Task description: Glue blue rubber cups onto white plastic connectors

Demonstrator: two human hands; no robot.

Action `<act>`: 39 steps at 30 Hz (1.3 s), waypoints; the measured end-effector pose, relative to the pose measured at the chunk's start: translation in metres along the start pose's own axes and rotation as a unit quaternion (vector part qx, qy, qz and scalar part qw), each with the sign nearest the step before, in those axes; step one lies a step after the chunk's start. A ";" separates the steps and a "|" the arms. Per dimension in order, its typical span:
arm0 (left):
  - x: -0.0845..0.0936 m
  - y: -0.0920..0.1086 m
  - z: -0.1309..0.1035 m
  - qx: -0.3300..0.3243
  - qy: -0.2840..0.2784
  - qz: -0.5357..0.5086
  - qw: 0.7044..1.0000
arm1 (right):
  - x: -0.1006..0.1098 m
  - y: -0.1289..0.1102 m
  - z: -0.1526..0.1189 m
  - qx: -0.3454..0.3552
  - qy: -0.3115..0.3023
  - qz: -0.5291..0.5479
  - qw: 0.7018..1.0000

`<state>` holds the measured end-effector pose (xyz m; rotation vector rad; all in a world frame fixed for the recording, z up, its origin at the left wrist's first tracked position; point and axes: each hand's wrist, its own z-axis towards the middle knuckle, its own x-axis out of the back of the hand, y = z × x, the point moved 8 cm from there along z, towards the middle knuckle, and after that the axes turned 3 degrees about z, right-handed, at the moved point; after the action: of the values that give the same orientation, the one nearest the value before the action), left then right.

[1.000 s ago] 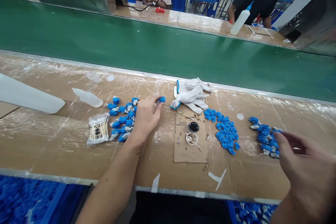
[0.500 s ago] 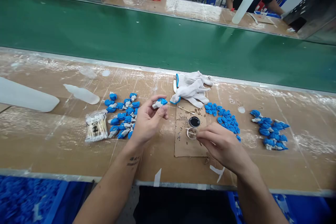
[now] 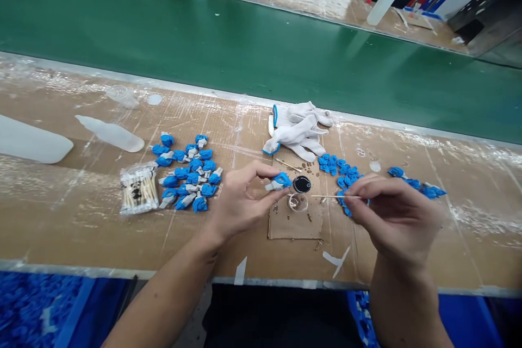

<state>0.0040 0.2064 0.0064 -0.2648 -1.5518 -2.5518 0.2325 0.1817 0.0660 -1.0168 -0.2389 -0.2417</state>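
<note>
Between the thumb and fingers of my left hand point(image 3: 248, 198) is a small blue and grey plastic part point(image 3: 281, 180). My right hand point(image 3: 393, 212) pinches a cotton swab point(image 3: 328, 196) by its stick, pointing left toward that part. Below the swab's left end, a clear little cup point(image 3: 297, 204) rests on a cardboard piece point(image 3: 296, 228). Just behind it is a cup of dark liquid point(image 3: 302, 184). Another swab point(image 3: 288, 165) lies on the cardboard's far end. Loose blue pieces point(image 3: 346, 174) are partly hidden behind my right hand.
Blue and grey parts lie in a left group point(image 3: 190, 174) and a right group point(image 3: 416, 182). A swab packet point(image 3: 138, 190), white gloves point(image 3: 299, 130) and a translucent bottle point(image 3: 110, 133) lie on the bench. Beyond runs a green belt point(image 3: 244, 49); a person stands across it.
My left hand has moved right and nearer with the blue and grey part. My right hand has lifted the swab from the clear cup and shifted right. The camera view has tilted down.
</note>
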 end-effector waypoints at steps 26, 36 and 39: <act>-0.013 0.020 -0.001 -0.060 -0.055 0.072 0.994 | -0.038 -0.023 0.014 0.054 -0.052 0.029 0.997; -0.009 0.013 -0.001 -0.034 -0.050 0.053 0.997 | 0.003 -0.006 -0.006 0.038 -0.062 -0.007 0.997; -0.012 0.004 -0.002 0.013 -0.060 0.021 0.998 | -0.021 0.007 -0.020 0.025 -0.170 -0.082 0.982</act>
<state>0.0160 0.2034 0.0059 -0.4505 -1.5993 -2.5239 0.2163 0.1701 0.0436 -0.9867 -0.6375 -0.2098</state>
